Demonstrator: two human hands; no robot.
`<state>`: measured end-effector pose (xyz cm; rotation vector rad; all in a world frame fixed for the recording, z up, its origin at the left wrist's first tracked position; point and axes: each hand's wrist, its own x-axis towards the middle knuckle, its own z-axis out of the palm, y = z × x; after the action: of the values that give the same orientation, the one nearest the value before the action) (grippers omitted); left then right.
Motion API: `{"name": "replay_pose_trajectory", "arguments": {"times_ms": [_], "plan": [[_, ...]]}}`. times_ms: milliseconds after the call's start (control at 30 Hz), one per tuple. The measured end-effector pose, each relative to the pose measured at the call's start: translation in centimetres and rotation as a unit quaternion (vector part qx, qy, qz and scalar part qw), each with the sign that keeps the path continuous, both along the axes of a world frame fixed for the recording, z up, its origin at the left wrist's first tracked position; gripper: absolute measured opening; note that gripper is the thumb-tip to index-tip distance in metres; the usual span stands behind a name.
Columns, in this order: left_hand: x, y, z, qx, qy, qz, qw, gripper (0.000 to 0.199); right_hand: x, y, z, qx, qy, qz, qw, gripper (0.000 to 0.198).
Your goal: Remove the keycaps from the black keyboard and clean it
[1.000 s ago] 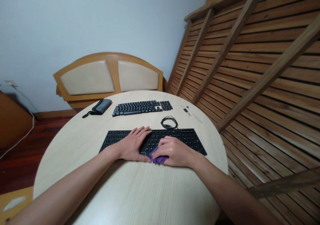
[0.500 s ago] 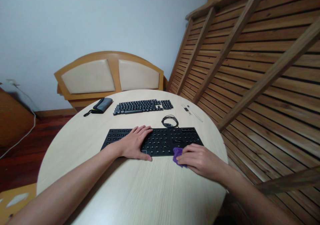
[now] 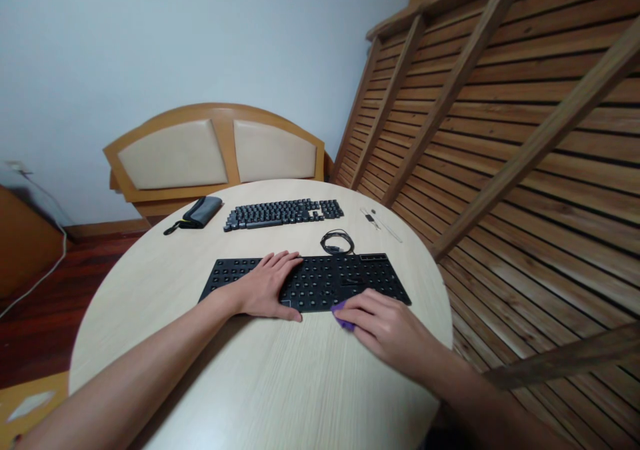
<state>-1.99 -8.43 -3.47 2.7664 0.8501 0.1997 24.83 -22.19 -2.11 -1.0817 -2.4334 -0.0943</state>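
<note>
Pinched between the thumb and fingers of the right hand point(image 3: 383, 323), the cloth point(image 3: 339, 311) makes a small purple bunch at the near edge of the keyboard point(image 3: 320, 283), and that grip looks firm. Half a second ago it was farther right along the edge, with more of its fabric showing; a second ago it was tucked beside the left thumb. Now it has come partway back to the left, which I read as rubbing to and fro along this edge rather than one single pass. Left hand point(image 3: 265, 289) has stayed put, its fingers spread across the bare switches and its thumb reaching past the near edge; that looks like bracing, and the board has kept its place on the bench point(image 3: 280, 370). The part under that palm seems out of the cloth's reach while the hand lies there. Behind the board, the coiled cable point(image 3: 336, 250) lies just beyond its far edge, and the keycaps point(image 3: 273, 215) are laid in rows farther back, well apart from the rubbing, with the pouch point(image 3: 206, 211) left of them and the puller point(image 3: 370, 218) to the right, all unmoved.
</note>
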Motion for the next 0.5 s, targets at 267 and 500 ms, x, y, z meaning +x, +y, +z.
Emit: {"name": "replay_pose_trajectory", "arguments": {"times_ms": [267, 500], "plan": [[-0.1, 0.0, -0.1, -0.005, -0.002, 0.001, 1.0, 0.116, -2.1, 0.6, -2.1, -0.049, -0.071, 0.015, 0.996, 0.022], [0.0, -0.1, 0.3, -0.015, 0.001, 0.004, 1.0, 0.118, 5.4, -1.7, -0.5, -0.129, -0.105, -0.167, 0.972, 0.03]]}}
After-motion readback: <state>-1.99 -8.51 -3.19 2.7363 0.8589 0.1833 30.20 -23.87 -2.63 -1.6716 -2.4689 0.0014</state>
